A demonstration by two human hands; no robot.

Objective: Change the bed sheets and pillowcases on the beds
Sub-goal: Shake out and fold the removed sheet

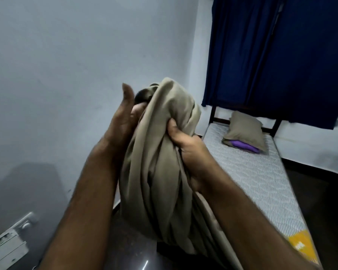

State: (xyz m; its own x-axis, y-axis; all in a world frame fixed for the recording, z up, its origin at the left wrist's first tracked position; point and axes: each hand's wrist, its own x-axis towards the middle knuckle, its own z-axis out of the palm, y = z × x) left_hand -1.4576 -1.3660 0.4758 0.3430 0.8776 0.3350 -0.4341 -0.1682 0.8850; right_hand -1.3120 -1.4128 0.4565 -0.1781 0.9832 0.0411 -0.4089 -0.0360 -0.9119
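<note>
A bunched beige sheet [160, 162] hangs in front of me, held up between both hands. My right hand [189, 151] grips its right side, fingers curled into the folds. My left hand [123, 117] lies flat against the sheet's left side, fingers straight and pointing up. To the right stands a bed with a bare striped mattress [258, 176]. At its head rests a pillow in a beige pillowcase [245, 129], lying on something purple [244, 146].
A dark blue curtain [271, 55] hangs behind the bed's head. A pale wall [76, 65] fills the left side. A dark shiny surface [129, 256] lies below my arms, with a white fixture [10, 242] at lower left. A yellow label [300, 244] marks the mattress's near end.
</note>
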